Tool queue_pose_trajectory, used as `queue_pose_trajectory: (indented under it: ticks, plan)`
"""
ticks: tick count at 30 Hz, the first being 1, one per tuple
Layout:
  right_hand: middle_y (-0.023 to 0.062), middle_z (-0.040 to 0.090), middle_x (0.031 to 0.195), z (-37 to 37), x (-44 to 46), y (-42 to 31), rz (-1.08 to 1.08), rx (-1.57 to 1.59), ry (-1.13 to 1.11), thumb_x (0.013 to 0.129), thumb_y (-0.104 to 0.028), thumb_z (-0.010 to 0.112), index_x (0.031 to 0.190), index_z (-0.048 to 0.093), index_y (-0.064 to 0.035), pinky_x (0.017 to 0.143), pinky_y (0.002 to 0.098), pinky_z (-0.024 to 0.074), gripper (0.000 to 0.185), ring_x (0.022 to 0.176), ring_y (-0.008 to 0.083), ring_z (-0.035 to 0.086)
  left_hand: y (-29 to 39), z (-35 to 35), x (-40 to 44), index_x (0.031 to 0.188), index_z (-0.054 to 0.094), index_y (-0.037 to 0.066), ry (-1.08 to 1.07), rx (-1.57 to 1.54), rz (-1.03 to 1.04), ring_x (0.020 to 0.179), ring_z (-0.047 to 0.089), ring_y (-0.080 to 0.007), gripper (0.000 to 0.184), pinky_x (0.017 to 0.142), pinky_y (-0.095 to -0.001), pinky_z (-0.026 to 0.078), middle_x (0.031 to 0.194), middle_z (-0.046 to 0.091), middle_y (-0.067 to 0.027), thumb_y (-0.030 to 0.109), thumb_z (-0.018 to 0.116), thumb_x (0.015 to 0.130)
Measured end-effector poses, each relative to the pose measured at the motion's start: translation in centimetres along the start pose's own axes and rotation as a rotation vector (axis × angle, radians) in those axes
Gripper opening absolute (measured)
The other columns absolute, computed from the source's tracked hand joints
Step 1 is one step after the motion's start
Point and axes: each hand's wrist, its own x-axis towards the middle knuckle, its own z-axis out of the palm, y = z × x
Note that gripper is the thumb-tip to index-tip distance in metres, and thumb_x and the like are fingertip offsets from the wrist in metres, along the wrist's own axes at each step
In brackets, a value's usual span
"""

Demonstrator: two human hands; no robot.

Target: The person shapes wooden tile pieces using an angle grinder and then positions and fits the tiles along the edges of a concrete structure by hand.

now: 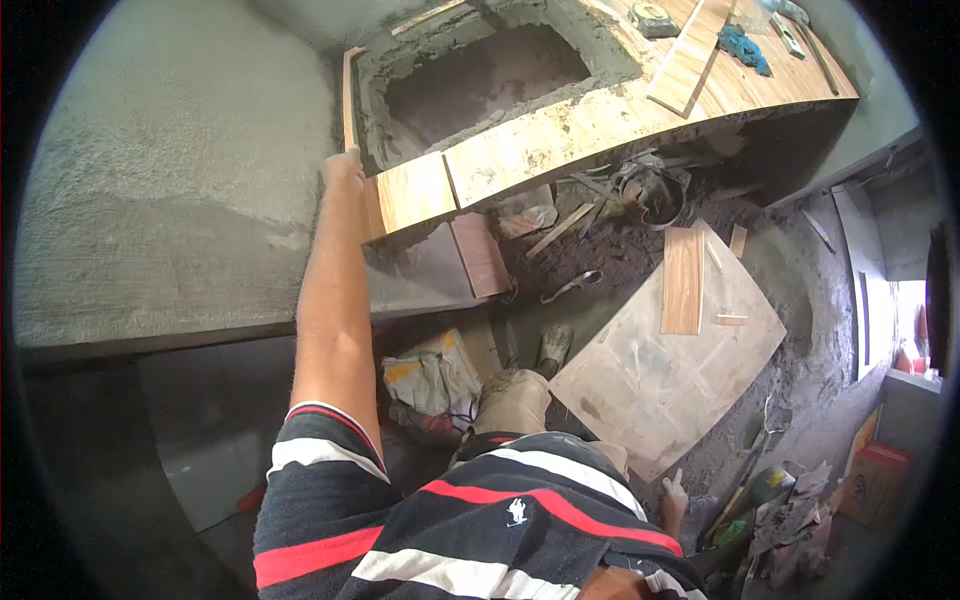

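My left hand (pixel 343 167) reaches to the wall corner, with its fingers closed at the near end of a narrow wood-look tile strip (pixel 349 95). That strip runs along the wall beside the counter opening (pixel 490 85). Just right of the hand, a wood-look tile piece (pixel 415 194) lies on the counter front, with a dark gap between it and the longer tiled stretch (pixel 550 140). My right hand (pixel 675 497) hangs low near my hip, holding nothing visible, its fingers apart, close to the corner of a large board (pixel 670 370) on the floor.
A loose tile plank (pixel 690 55), tape measure (pixel 653 20), blue cloth (pixel 744 50) and level (pixel 787 36) lie on the counter. Below are a bucket (pixel 655 195), a trowel-like tool (pixel 572 286) and a sack (pixel 432 378). A cut tile (pixel 683 280) rests on the board; a box (pixel 873 485) stands right.
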Motion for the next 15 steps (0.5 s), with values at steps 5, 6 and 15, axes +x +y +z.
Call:
queue_pose_trajectory:
  ticks: [5,6,15]
  plan:
    - [0.0221,0.068,0.084,1.7,0.4,-0.1,-0.011,-0.135,0.032,0.103,-0.029,0.056,0.136,0.063,-0.0006,0.06,0.0502,0.0493,0.044,0.071,0.0393,0.066,-0.1,0.9,-0.3,0.083,0.062,0.002,0.071,0.05,0.002,0.049,0.048,-0.0156,0.02,0.043,-0.0329,0.036,0.068,0.056,-0.0055,0.012,0.074,0.095]
    - [0.0217,0.068,0.084,2.4,0.2,1.4,-0.109,-0.21,-0.018,0.102,-0.026,0.057,0.132,0.066,-0.0042,0.06,0.0504,0.0503,0.038,0.071,0.0386,0.066,-0.2,0.7,-0.2,0.085,0.063,0.001,0.085,0.06,0.0,0.049,0.049,-0.0161,0.019,0.044,-0.0343,0.038,0.068,0.057,-0.0055,0.012,0.075,0.095]
    - [0.0231,0.068,0.084,3.6,1.0,0.1,0.232,0.22,-0.074,0.099,-0.033,0.06,0.102,0.07,-0.005,0.066,0.0543,0.0504,0.03,0.077,0.0439,0.067,0.1,1.7,-2.4,0.106,0.07,-0.007,0.272,0.707,0.281,0.089,0.072,-0.0342,0.038,0.077,-0.0452,0.055,0.097,0.074,-0.0223,0.03,0.07,0.097]
